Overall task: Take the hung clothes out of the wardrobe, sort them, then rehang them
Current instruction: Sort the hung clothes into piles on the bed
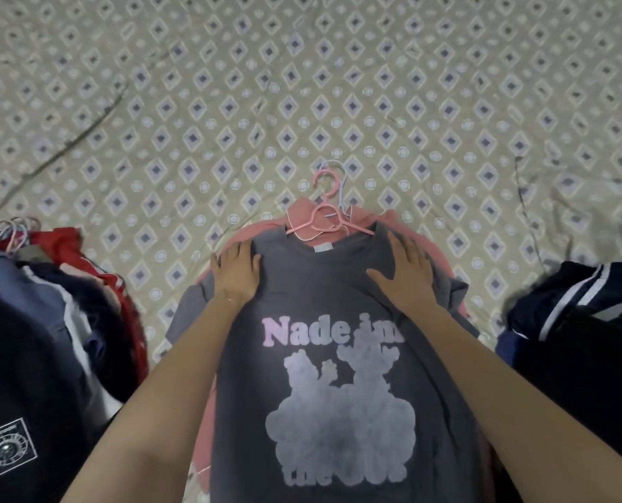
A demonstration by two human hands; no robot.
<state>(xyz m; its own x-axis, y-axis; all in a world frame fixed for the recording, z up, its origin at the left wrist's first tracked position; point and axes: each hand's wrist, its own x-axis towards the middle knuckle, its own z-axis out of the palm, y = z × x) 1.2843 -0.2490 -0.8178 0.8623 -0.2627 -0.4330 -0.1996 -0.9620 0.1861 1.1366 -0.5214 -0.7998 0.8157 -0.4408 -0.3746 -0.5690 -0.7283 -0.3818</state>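
My left hand (235,272) and right hand (405,274) lie flat, fingers spread, on the shoulders of the grey T-shirt (320,288), pressing it and gripping nothing. The shirt lies front-up on the bed (302,85), over a pink garment (297,212), with a pink hanger (326,212) sticking out above its collar. It looks light, soft and floppy (it would sag wherever unsupported), so I judge the hanger's hook the best hold. One clothes pile (48,303) lies left of the shirt, another pile (574,321) right of it.
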